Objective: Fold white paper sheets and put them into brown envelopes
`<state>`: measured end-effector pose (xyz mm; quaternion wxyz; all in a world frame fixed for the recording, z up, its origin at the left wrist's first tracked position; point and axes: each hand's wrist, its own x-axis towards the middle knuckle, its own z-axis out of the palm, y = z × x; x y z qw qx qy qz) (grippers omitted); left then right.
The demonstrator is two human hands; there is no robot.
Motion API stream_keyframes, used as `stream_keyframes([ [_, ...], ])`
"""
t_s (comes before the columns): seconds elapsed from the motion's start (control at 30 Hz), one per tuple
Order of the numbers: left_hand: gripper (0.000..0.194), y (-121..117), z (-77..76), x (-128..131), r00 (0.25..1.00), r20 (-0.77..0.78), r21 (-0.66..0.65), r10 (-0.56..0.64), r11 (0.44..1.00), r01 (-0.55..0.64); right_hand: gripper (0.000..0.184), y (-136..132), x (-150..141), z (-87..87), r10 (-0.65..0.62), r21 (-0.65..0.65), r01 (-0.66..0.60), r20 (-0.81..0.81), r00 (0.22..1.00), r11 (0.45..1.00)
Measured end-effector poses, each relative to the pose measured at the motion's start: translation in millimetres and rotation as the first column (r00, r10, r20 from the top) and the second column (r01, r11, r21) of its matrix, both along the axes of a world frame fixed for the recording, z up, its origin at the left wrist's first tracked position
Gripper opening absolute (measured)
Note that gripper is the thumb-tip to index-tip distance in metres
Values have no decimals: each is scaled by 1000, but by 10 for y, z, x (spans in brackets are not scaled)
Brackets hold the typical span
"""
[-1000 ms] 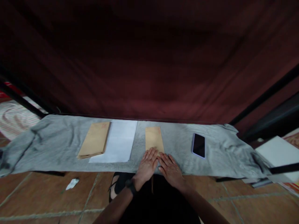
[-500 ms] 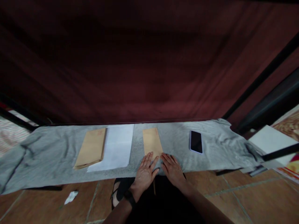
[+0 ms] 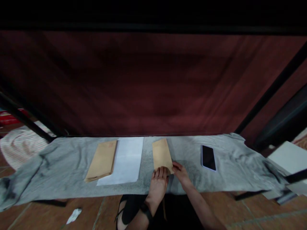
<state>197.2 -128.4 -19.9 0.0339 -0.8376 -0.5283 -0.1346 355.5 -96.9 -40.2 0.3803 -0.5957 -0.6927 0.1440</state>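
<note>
Envelope [image 3: 161, 153], brown and narrow, lying on the grey cloth-covered worktop [image 3: 184, 143], with the near end under and between the two hands. Covered at that near end by the left hand [image 3: 157, 186], with fingers [image 3: 161, 171] close together and bent over the paper. Cannot tell the position of the left thumb, nor any clamping there. Touched at the near right corner by the right hand [image 3: 182, 175], with bent fingers [image 3: 177, 165] at the edge. Cannot tell from this view whether pinched or only touched.

Set left of the envelope, well apart from it, a stack of brown envelopes [image 3: 102, 160], overlapping the left side of some white paper [image 3: 128, 159]. Placed to the right, a phone [image 3: 208, 157] with a dark screen and a pale purple rim, lying face up. Worn on the left wrist, a black band [image 3: 145, 210]. Hanging behind the worktop, dark red fabric [image 3: 153, 95]. Lying below on the tiled floor [image 3: 88, 210], a crumpled white scrap [image 3: 74, 216].
</note>
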Motion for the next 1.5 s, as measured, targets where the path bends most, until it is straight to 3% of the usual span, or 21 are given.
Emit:
stream_keyframes([
  [0.07,40,20,103,49,999,-38,0,26,1000,-26,47,-37,-10,67,9,-89,-34,-261,965,995],
  [0.17,40,67,280,59,997,-8,-14,72,997,-73,53,-83,-55,186,-54,-223,-119,-643,764,968],
  [0.23,37,119,404,32,981,139,-51,133,991,-127,54,-99,-82,269,-37,-209,-157,-704,709,965],
  [0.27,34,149,464,14,948,260,-85,182,983,-165,53,-109,-92,307,-10,-185,-162,-689,725,969],
  [0.33,24,206,575,-14,774,557,-204,302,953,-226,48,-147,-112,370,31,-118,-120,-574,818,986],
  [0.4,17,232,655,-13,433,795,-375,424,906,-197,45,-221,-146,410,40,-16,-49,-362,931,999],
  [0.47,17,206,688,31,55,862,-501,504,863,-58,50,-315,-195,425,55,98,-45,-100,993,994],
  [0.53,22,130,675,110,-209,812,-537,545,838,100,59,-396,-243,414,70,163,-94,146,987,982],
  [0.6,27,35,627,191,-324,752,-531,574,819,217,68,-438,-260,376,45,190,-109,311,949,976],
  [0.73,31,-86,502,214,-373,683,-556,628,778,292,80,-422,-146,246,39,221,-156,455,889,963],
  [0.8,34,-93,442,142,-332,668,-603,666,746,282,82,-407,-40,183,64,226,-200,496,866,953],
  [0.93,38,-66,348,-6,-165,669,-682,724,687,250,83,-435,120,116,53,253,-229,555,830,940],
  [1.1,33,1,374,44,-27,740,-658,672,731,180,70,-523,84,187,1,250,-161,538,843,955],
  [1.2,36,35,545,101,128,834,-548,536,832,84,52,-480,45,318,7,146,-52,296,955,988],
  [1.27,43,41,710,110,330,872,-392,361,919,31,44,-408,37,434,-29,48,29,-19,999,998],
  [1.3,43,38,793,107,456,847,-316,274,948,17,43,-368,31,492,-65,-11,64,-204,977,998],
  [1.33,40,33,869,101,605,775,-240,186,971,9,44,-331,19,546,-124,-69,105,-393,911,992],
  [1.4,33,22,983,86,860,509,-67,14,997,23,44,-274,-31,620,-186,-178,82,-710,679,981],
  [1.43,30,19,1017,81,934,353,9,-53,999,53,41,-258,-68,633,-183,-199,28,-828,530,980],
  [1.5,29,23,1043,76,985,94,111,-144,985,133,32,-249,-150,605,-194,-229,-100,-942,273,968],
])
